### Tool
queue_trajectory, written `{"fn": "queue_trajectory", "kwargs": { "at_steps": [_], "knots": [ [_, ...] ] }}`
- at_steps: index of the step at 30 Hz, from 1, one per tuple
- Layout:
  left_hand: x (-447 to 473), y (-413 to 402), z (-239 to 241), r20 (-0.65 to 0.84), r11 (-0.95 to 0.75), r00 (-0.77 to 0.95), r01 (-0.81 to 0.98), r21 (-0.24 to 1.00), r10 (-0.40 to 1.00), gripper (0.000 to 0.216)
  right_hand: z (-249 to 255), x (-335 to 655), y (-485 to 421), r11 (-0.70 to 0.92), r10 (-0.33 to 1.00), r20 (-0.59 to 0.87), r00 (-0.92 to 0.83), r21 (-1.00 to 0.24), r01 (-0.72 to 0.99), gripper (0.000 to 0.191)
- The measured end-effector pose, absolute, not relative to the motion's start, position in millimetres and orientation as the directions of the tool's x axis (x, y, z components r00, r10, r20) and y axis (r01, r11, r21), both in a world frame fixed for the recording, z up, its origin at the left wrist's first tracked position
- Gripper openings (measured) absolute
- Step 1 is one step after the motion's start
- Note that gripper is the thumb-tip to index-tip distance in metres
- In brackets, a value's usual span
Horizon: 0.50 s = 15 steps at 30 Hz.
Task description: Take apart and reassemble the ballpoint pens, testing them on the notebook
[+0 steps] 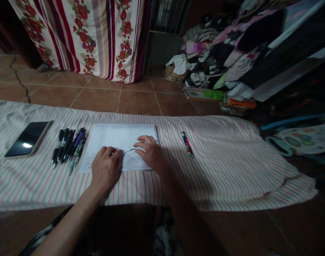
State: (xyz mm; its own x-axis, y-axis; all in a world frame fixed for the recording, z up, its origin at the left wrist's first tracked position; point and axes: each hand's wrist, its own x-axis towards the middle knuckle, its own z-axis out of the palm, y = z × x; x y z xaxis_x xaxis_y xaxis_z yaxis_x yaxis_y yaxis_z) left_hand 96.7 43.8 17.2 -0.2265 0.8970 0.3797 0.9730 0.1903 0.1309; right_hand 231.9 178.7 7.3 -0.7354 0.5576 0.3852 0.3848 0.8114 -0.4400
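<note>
My left hand point(106, 168) rests on a spiral notebook point(117, 140) and is shut on a thin pen point(128, 151), whose metal tip points right across the printed page. My right hand point(149, 151) lies on the page's right side, its fingers close to the pen tip and holding nothing. Left of the notebook, several pens point(69, 146) lie side by side on the striped cloth point(226, 167). A lone red-and-blue pen point(187, 144) lies to the right, and a smartphone point(27, 139) lies face up at the far left.
The striped cloth covers a low surface, with brown floor tiles point(117, 101) beyond it. A floral striped curtain point(82, 35) hangs at the back. A heap of clothes and shoes point(207, 53) lies at the back right, with a patterned mat point(298, 140) to the right.
</note>
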Motion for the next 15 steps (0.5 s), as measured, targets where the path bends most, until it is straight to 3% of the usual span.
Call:
{"fn": "queue_trajectory", "kwargs": {
  "at_steps": [15],
  "knots": [
    [90.2, 43.0, 23.9, 0.31, 0.256, -0.282, 0.959, 0.122, 0.908, 0.027, 0.4, 237.2, 184.0, 0.795, 0.602, 0.432, -0.672, -0.403, 0.453, 0.013]
  ]
}}
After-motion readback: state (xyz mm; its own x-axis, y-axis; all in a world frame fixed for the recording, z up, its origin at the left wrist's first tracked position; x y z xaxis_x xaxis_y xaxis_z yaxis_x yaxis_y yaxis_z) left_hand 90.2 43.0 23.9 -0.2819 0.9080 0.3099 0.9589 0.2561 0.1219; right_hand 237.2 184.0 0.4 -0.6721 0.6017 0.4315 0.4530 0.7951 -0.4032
